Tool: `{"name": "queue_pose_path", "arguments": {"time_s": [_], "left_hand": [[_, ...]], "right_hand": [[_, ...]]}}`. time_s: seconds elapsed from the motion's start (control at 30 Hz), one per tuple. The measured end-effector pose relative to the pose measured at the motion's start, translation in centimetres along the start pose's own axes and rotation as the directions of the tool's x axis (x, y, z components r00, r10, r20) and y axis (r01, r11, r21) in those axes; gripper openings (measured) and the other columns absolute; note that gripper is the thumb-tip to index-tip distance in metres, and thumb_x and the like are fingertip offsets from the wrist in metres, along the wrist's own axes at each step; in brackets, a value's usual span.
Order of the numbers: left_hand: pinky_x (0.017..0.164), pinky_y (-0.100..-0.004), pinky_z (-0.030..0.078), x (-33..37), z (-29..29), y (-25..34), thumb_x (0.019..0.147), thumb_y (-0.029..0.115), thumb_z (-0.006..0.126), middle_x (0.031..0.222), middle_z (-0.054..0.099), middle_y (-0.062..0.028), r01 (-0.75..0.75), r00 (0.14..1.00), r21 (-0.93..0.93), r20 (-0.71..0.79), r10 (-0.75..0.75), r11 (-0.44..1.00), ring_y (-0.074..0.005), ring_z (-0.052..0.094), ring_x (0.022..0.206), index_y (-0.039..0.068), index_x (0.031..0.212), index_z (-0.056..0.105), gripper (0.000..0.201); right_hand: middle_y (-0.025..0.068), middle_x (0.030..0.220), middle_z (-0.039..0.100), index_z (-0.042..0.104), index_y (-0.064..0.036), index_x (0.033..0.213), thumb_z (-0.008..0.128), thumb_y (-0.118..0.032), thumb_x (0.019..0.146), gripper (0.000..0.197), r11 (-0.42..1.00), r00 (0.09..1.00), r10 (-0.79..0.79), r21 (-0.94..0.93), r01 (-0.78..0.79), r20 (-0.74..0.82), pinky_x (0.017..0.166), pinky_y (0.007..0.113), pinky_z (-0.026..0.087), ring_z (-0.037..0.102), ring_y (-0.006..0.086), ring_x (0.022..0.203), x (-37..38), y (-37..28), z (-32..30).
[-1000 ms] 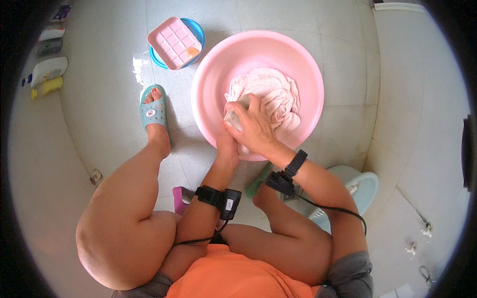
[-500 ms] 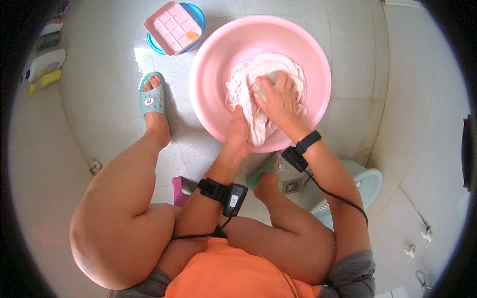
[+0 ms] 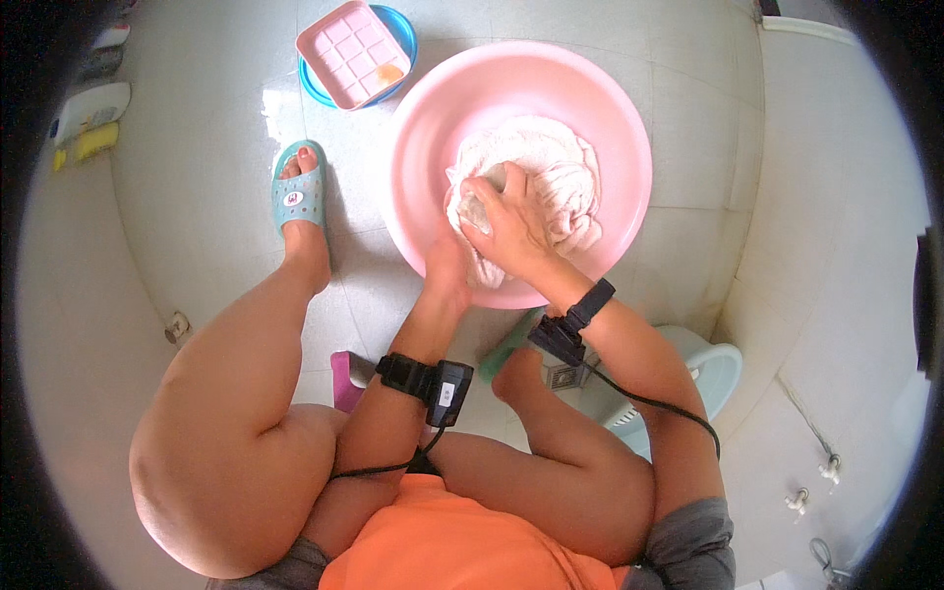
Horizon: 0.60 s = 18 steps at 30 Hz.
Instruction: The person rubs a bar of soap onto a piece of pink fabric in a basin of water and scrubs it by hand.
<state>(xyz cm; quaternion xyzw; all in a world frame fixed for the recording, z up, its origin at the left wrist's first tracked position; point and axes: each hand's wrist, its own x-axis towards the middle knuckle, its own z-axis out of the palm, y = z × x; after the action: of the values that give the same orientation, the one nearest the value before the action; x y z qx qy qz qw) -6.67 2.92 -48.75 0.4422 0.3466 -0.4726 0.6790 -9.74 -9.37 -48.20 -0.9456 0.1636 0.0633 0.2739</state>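
Observation:
A pale pink towel lies bunched in a large pink basin. My right hand is closed around a whitish, translucent bar of soap and presses it on the towel's left part. Just left of it, at the near side of the basin, my left hand grips the towel's edge. Its fingertips are mostly hidden by the cloth and the right hand.
A pink gridded tray with a small orange piece rests on a blue basin at the back left. Near my right leg stands a pale green tub. Several bottles line the left wall. Cords run from both wrist straps.
My right hand has slid left and nearer with the bar of soap, toward my left hand. More of the towel's right part shows now. The view has shifted slightly.

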Motion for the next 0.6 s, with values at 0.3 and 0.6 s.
{"name": "queue_pose_path", "arguments": {"time_s": [0.3,0.6], "left_hand": [[0.091,-0.0326,0.042,-0.4,2.5,-0.3,0.099,0.04,0.038,0.108,0.063,-0.0193,-0.105,0.983,0.406,-0.098,0.158,0.908,-0.0226,0.056,0.102,-0.011,0.113,0.057,0.057],[0.085,-0.0438,0.044,0.4,1.6,0.4,0.098,0.039,0.035,0.094,0.065,-0.0271,-0.091,0.947,0.809,-0.111,0.302,0.581,-0.0395,0.062,0.096,-0.012,0.101,0.063,0.058]], "right_hand": [[0.0204,0.117,0.044,0.059,-0.0208,0.119,0.069,-0.026,0.08,0.04,0.914,0.977,0.193,-0.346,-0.212,-0.088,0.088,0.047,0.041,0.046,0.0384,0.107,3.2,6.4,-2.8],[0.0204,0.119,0.044,0.061,-0.02,0.115,0.071,-0.024,0.075,0.041,0.856,0.982,0.098,-0.49,-0.165,-0.16,0.087,0.048,0.042,0.048,0.0404,0.107,0.8,7.9,-2.1]]}}
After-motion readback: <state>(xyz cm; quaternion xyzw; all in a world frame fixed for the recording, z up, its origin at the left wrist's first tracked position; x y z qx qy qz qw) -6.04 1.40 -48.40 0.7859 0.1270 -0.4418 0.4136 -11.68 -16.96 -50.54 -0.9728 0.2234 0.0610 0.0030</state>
